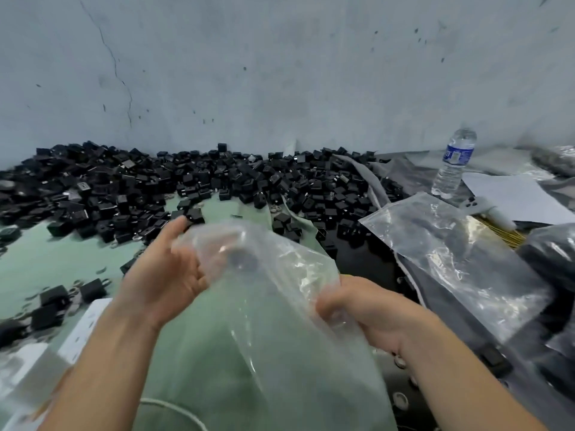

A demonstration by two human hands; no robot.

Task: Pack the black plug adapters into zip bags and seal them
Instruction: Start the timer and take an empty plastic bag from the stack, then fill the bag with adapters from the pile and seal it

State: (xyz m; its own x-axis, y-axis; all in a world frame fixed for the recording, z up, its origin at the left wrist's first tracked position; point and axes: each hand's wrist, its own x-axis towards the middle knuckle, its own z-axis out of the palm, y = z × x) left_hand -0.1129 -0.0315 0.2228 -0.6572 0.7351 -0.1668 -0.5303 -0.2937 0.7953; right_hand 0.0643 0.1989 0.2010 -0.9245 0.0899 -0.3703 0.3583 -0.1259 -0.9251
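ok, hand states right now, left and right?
Left hand: fingers at the zip bag mouth, blurred; grip cannot be told.
Right hand: grips the zip bag's edge.
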